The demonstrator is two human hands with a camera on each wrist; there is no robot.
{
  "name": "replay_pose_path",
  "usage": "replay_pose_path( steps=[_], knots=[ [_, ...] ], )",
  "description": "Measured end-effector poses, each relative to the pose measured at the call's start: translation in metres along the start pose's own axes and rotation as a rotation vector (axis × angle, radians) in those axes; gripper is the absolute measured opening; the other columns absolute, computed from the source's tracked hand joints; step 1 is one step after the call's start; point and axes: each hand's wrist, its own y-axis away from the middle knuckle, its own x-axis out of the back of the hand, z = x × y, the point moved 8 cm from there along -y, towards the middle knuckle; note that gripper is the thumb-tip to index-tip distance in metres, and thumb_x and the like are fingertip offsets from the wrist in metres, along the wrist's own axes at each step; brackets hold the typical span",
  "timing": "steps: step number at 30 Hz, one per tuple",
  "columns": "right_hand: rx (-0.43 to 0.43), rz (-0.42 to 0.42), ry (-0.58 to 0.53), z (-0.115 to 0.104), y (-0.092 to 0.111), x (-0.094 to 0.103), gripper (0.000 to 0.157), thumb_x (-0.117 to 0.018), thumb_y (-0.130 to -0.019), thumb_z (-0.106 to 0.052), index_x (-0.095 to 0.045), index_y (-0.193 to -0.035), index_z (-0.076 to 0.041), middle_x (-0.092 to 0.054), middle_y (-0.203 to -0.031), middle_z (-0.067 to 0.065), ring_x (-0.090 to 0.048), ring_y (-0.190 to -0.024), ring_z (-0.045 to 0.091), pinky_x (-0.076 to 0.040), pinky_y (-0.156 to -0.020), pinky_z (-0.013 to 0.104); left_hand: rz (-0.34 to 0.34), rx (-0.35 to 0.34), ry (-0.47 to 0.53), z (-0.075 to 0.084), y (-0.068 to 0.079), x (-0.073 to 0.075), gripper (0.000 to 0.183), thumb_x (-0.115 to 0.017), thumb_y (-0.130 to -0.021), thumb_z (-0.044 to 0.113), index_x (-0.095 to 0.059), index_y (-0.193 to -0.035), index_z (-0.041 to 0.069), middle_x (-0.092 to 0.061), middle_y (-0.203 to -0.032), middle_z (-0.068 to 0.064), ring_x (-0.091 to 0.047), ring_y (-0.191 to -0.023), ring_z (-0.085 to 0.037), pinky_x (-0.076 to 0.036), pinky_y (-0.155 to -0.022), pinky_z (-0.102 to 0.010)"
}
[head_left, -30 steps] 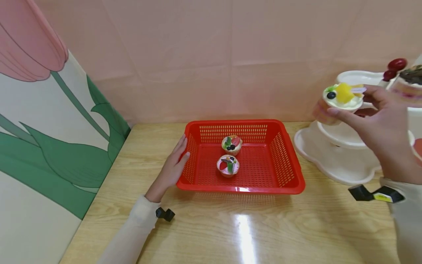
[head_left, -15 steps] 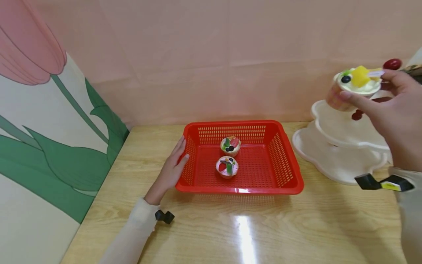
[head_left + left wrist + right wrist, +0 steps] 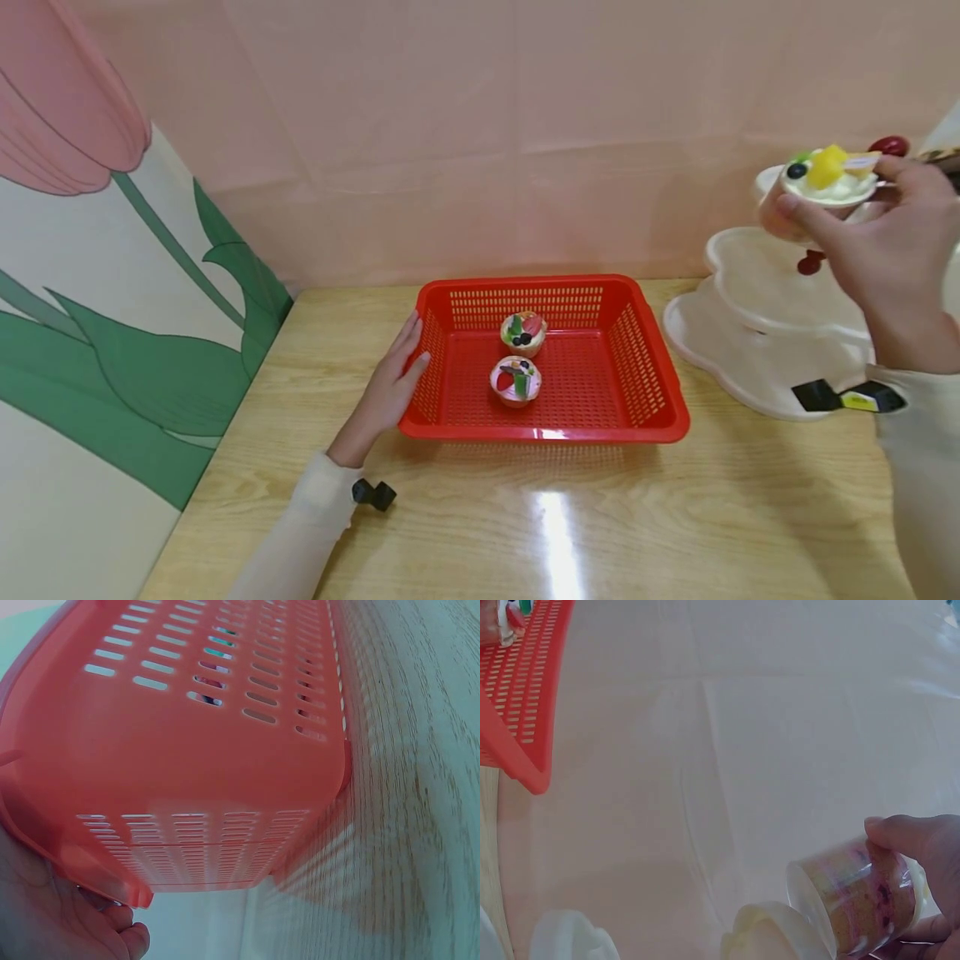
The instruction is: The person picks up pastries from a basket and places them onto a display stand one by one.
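Note:
My right hand (image 3: 881,250) grips a clear dessert cup (image 3: 821,187) topped with cream, a yellow piece and a blueberry, held up beside the top tier of a white tiered stand (image 3: 757,333). In the right wrist view the cup (image 3: 859,904) shows cake layers, with my thumb curled over it. A red plastic basket (image 3: 645,367) sits mid-table and holds two small fruit tarts (image 3: 522,332) (image 3: 516,381). My left hand (image 3: 390,383) rests flat against the basket's left wall, fingers straight; the left wrist view shows that wall (image 3: 187,750) up close.
The wooden table (image 3: 525,517) meets a pink wall behind and a tulip-painted panel (image 3: 112,292) on the left. A dark red cherry (image 3: 888,146) and another dessert sit on the stand's upper tier at the right edge.
My right hand has lifted the dessert cup up and to the right, toward the stand's top tier. The left hand and basket have stayed put.

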Motion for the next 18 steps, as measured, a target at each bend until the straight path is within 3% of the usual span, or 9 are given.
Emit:
replay_pose_path(
  steps=[4,6,9,13,15,18],
  knots=[
    [-0.008,0.013,0.021,0.002,-0.005,-0.001,0.074,-0.083,-0.084,-0.038,-0.054,-0.144,-0.008,-0.038,-0.117,-0.022,-0.035,-0.101,-0.009,-0.035,-0.083,0.009,0.0,0.004,0.002,-0.001,-0.001,-0.001,0.058,-0.043,-0.111,0.023,-0.02,-0.162,0.009,-0.008,-0.171,0.001,-0.009,-0.155,-0.017,-0.017,-0.122,-0.051],
    [-0.008,0.018,0.014,0.003,-0.009,-0.001,0.074,-0.084,-0.083,-0.037,-0.055,-0.144,-0.008,-0.039,-0.117,-0.023,-0.034,-0.109,-0.008,-0.031,-0.096,0.014,0.002,0.004,0.0,-0.002,-0.001,-0.001,0.058,-0.042,-0.111,0.024,-0.02,-0.162,0.009,-0.008,-0.171,0.0,-0.009,-0.155,-0.017,-0.017,-0.122,-0.051],
    [0.018,0.028,-0.092,0.006,-0.016,-0.002,0.07,-0.086,-0.08,-0.027,-0.057,-0.142,-0.011,-0.044,-0.116,-0.02,-0.043,-0.106,-0.006,-0.036,-0.095,0.012,0.003,0.002,0.0,-0.002,-0.001,-0.001,0.058,-0.042,-0.111,0.024,-0.02,-0.162,0.009,-0.009,-0.171,-0.001,-0.009,-0.155,-0.017,-0.017,-0.122,-0.051],
    [0.051,0.014,-0.215,0.008,-0.021,-0.005,0.079,-0.086,-0.08,-0.012,-0.044,-0.147,-0.017,-0.045,-0.124,-0.012,-0.051,-0.113,0.001,-0.04,-0.099,0.01,0.003,0.004,0.002,-0.002,-0.001,-0.001,0.058,-0.042,-0.111,0.024,-0.02,-0.162,0.009,-0.009,-0.171,-0.001,-0.009,-0.155,-0.017,-0.017,-0.122,-0.051],
    [0.043,0.002,-0.197,0.008,-0.021,-0.006,0.085,-0.083,-0.082,-0.012,-0.033,-0.151,-0.02,-0.042,-0.131,-0.009,-0.046,-0.125,0.005,-0.033,-0.111,0.016,0.003,0.005,0.001,-0.001,-0.001,-0.001,0.058,-0.042,-0.111,0.024,-0.02,-0.162,0.009,-0.009,-0.171,0.0,-0.009,-0.155,-0.017,-0.017,-0.122,-0.051],
    [0.018,-0.001,-0.084,0.01,-0.021,-0.007,0.086,-0.079,-0.087,-0.024,-0.027,-0.155,-0.026,-0.04,-0.133,-0.011,-0.045,-0.124,0.003,-0.033,-0.113,0.019,0.003,0.007,0.0,-0.001,-0.001,-0.001,0.058,-0.042,-0.111,0.024,-0.02,-0.162,0.009,-0.008,-0.171,0.002,-0.009,-0.155,-0.017,-0.018,-0.122,-0.051]
  ],
)
